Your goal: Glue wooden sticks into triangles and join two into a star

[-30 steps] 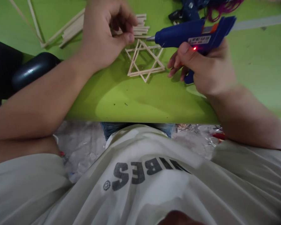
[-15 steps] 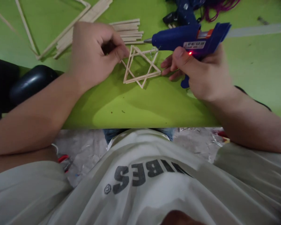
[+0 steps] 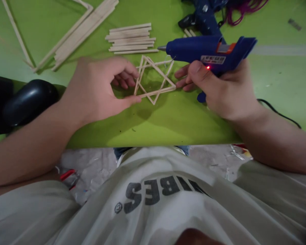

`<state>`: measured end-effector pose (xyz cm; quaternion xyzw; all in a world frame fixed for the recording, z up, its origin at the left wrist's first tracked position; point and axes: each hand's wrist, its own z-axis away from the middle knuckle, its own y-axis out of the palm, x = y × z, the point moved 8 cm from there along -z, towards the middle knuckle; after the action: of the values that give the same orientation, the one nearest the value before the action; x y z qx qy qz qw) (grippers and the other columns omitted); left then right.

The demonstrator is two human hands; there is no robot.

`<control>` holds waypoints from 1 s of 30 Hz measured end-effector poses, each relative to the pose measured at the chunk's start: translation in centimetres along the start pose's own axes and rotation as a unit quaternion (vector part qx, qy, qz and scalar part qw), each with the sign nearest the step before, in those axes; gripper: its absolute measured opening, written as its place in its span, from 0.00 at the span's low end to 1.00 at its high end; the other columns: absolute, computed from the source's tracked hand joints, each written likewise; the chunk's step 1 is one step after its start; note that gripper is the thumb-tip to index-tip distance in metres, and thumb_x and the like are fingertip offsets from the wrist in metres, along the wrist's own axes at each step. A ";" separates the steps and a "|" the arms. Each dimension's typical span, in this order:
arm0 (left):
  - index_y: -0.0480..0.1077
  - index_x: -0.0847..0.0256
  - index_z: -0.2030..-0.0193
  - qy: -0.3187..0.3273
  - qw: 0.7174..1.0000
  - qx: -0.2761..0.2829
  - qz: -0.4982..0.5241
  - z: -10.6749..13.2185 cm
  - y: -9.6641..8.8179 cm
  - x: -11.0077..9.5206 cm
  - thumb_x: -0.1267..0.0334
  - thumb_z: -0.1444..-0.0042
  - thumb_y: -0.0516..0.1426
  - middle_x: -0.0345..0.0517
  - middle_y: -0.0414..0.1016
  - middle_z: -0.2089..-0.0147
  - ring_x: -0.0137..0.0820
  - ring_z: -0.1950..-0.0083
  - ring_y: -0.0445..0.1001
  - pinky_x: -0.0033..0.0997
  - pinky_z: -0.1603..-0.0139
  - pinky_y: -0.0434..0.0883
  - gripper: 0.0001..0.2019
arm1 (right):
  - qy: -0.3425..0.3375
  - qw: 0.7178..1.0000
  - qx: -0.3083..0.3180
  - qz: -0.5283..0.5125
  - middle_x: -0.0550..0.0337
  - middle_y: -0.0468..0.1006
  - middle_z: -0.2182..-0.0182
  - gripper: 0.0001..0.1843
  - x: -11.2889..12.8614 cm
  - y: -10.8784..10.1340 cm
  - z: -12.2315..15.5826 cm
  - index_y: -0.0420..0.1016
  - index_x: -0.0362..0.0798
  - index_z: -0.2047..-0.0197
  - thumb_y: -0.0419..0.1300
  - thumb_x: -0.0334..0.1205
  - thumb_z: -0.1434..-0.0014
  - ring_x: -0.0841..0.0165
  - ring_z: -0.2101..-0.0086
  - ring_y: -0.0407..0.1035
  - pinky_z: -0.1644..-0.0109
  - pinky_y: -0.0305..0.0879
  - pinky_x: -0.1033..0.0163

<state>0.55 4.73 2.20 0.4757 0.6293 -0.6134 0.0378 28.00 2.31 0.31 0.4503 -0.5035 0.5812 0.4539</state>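
- Left hand (image 3: 97,90): fingers lightly pinch the stick star (image 3: 154,80) at its left point. Advise pressing it flat on the surface (image 3: 168,115).
- Right hand (image 3: 219,90): fingers closed round the glue gun (image 3: 206,51), nozzle near the star's upper edge. Advise small dabs at the joints.

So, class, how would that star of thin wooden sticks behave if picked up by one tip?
Probably very light: the star of thin wooden sticks is just an open frame. Likely stiff but fragile where sticks cross; squeezing might snap it. Flat on the green table, it should slide, not roll.
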 end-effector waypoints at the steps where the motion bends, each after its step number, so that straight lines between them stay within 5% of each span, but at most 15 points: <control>1: 0.89 0.50 0.43 -0.004 1.000 -0.003 0.002 0.1 0.1 0.0 0.50 0.43 0.77 0.41 0.91 0.56 0.39 0.58 0.89 0.47 0.52 0.91 0.21 | 0.003 1.000 0.001 0.004 0.60 0.90 0.60 0.10 0.0 0.0 0.0 0.91 0.54 0.55 0.76 0.50 0.23 0.60 0.58 0.87 0.51 0.83 0.52; 10: 0.89 0.53 0.52 -0.041 0.999 -0.026 0.018 -0.2 0.6 -0.4 0.63 0.43 0.74 0.38 0.90 0.60 0.34 0.62 0.87 0.39 0.58 0.87 0.12 | 0.017 1.000 -0.012 0.005 0.61 0.91 0.60 0.10 0.1 -0.1 -0.1 0.91 0.54 0.57 0.76 0.49 0.23 0.64 0.60 0.88 0.52 0.87 0.56; 17: 0.90 0.58 0.47 -0.052 0.999 0.003 -0.003 -0.4 0.9 -0.7 0.68 0.37 0.77 0.37 0.90 0.57 0.29 0.58 0.86 0.32 0.51 0.85 0.12 | -0.005 0.999 -0.035 -0.026 0.60 0.90 0.65 0.33 -0.2 0.0 -0.5 0.93 0.52 0.61 0.85 0.75 0.46 0.64 0.65 0.87 0.59 0.87 0.58; 22: 0.91 0.61 0.48 -0.062 0.998 0.011 -0.009 -0.6 0.9 -0.8 0.73 0.39 0.79 0.39 0.90 0.57 0.28 0.58 0.86 0.31 0.52 0.83 0.14 | -0.010 0.996 -0.090 -0.019 0.62 0.87 0.66 0.41 -0.7 -0.6 -0.8 0.91 0.51 0.61 0.84 0.82 0.55 0.66 0.68 0.85 0.69 0.80 0.61; 27: 0.91 0.59 0.42 -0.092 0.996 0.016 0.010 -0.7 1.1 -0.1 0.73 0.43 0.81 0.38 0.91 0.56 0.28 0.58 0.85 0.31 0.53 0.83 0.22 | -0.043 0.995 -0.081 -0.031 0.63 0.86 0.66 0.33 -0.8 -0.7 -1.2 0.92 0.51 0.58 0.83 0.75 0.43 0.68 0.66 0.85 0.67 0.80 0.63; 30: 0.91 0.56 0.38 -0.112 0.993 0.022 0.020 -0.8 1.3 0.4 0.74 0.44 0.82 0.38 0.90 0.56 0.26 0.61 0.82 0.29 0.58 0.79 0.27 | -0.049 0.996 -0.076 -0.027 0.61 0.86 0.67 0.35 -0.9 -0.8 -1.4 0.92 0.49 0.59 0.82 0.76 0.45 0.67 0.66 0.84 0.63 0.81 0.62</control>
<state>1.60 5.35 1.22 0.4171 0.5982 -0.6755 0.1094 28.84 3.67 -0.51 0.4562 -0.5553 0.5058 0.4772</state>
